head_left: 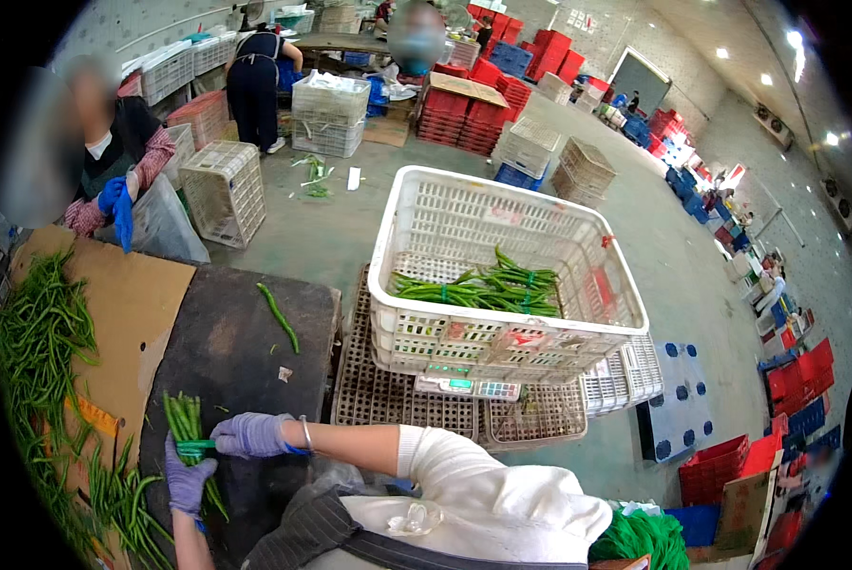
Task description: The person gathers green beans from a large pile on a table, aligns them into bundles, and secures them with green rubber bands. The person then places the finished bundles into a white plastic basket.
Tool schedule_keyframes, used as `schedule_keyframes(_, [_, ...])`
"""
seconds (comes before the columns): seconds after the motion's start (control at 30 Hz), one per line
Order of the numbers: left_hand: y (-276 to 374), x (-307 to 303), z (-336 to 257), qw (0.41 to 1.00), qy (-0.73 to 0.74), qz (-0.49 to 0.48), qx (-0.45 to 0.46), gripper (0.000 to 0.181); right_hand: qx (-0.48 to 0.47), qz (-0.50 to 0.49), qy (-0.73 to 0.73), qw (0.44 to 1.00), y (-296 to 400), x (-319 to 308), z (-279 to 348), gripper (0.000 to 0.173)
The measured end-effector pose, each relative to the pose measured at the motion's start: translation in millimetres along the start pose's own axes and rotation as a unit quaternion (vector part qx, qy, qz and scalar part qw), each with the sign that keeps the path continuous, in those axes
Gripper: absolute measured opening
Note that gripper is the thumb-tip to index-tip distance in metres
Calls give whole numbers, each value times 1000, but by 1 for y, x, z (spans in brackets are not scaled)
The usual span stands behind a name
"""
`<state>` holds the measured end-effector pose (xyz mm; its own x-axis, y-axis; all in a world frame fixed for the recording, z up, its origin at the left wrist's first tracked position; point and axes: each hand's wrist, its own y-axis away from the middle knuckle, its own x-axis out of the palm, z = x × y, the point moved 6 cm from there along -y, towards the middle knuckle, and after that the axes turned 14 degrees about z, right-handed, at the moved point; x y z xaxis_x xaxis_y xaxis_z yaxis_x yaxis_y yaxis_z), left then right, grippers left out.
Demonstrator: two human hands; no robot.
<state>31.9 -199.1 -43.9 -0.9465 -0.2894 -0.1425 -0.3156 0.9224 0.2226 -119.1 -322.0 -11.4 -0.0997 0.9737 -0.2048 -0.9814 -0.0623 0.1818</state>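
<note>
My left hand (187, 476), in a purple glove, is closed around a bundle of green beans (184, 417) over the dark table top (219, 320). A green band (196, 444) circles the bundle, and my right hand (249, 434), gloved too, pinches its end on the right side. One loose bean (278, 318) lies farther up the table. Piles of loose beans (41, 335) cover the cardboard (123, 285) at the left. In the white plastic crate (508, 328), right of the table, lie several banded bean bundles (479, 291).
The crate stands on a digital scale (461, 385) above brown crates (404, 406). Across the table's far left corner a person (112, 164) in blue gloves stands near. Another person (258, 85) bends by stacked crates (330, 114). A blue pallet (675, 399) stands at the right.
</note>
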Motion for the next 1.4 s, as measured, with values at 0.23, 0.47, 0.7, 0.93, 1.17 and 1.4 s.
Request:
schedule_keyframes(0.23, [-9,85,-60,951,206,228,-19,77,-5,-32,-211,977,33,-31,-35,22])
schedule_keyframes(0.47, [-77,86,-48,992,-31,119,-7,73,36,-148,-53,987,63,-66,-68,16])
schedule_keyframes(0.7, [-96,119,-55,988,-2,151,24,69,122,-161,178,963,76,-84,-51,25])
schedule_keyframes(0.93, [-96,149,-89,968,95,233,-3,51,88,-177,70,978,118,-103,-57,40])
schedule_keyframes(1.17, [-110,134,-46,958,-52,283,-21,68,-13,-159,-297,942,125,-78,-53,19])
schedule_keyframes(1.4, [-91,157,-69,924,-146,353,-28,71,74,-250,67,963,101,-62,-92,30])
